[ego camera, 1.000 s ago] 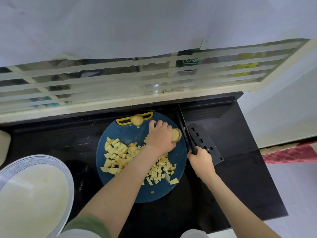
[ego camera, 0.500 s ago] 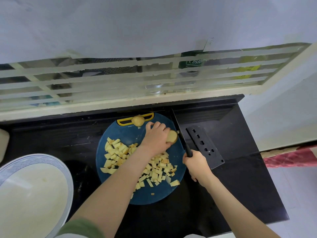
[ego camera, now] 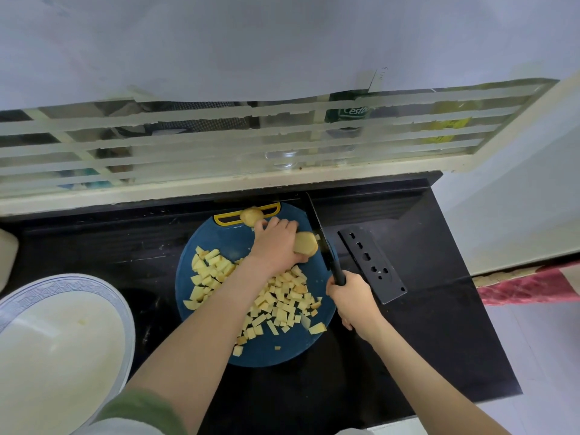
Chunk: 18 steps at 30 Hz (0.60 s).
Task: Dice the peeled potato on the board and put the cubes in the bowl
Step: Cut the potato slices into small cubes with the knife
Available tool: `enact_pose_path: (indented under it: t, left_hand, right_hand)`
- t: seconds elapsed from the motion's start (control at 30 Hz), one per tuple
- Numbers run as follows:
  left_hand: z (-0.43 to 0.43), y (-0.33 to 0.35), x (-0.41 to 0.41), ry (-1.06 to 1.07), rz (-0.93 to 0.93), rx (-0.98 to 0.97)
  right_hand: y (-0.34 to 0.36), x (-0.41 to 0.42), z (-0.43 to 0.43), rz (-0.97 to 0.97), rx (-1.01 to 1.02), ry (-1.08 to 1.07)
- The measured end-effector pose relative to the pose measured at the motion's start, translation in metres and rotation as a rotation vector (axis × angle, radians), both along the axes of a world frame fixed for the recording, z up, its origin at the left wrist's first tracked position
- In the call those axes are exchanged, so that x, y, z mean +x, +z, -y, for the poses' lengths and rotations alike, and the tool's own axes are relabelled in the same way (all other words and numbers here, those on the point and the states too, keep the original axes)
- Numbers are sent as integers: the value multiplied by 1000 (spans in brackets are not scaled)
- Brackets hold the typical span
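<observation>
Peeled pale-yellow potato chunk (ego camera: 306, 243) is sitting near the round blue plastic board's (ego camera: 232, 240) right edge. Left hand (ego camera: 276, 243) is clamping it with curled fingers, and right hand (ego camera: 351, 296) is gripping the black knife (ego camera: 335, 270) just beside it. Yellow cubes (ego camera: 282, 296) are lying mid-board, and the white bowl (ego camera: 62, 340) is sitting on the black bench (ego camera: 423, 340) at left.

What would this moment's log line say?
step: dicing | left hand: holds potato piece on board | right hand: grips knife, blade beside potato piece | cubes: heaped on board | bowl: left of board
</observation>
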<state>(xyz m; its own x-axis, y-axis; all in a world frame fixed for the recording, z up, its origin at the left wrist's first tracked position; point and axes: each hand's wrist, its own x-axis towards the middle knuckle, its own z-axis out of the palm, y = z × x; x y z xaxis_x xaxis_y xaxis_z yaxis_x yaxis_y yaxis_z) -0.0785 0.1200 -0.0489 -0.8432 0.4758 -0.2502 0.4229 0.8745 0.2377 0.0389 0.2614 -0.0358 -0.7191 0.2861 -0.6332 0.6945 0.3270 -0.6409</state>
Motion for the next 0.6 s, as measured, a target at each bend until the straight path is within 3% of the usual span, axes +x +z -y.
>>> enact_pose_path:
  t: [0.33, 0.6]
  left_hand:
    - [-5, -3, 9, 10, -59, -15]
    - [-3, -8, 8, -1, -43, 19]
  right_hand:
    - [2, 0, 10, 12, 113, 74]
    - [-5, -10, 14, 132, 213, 151]
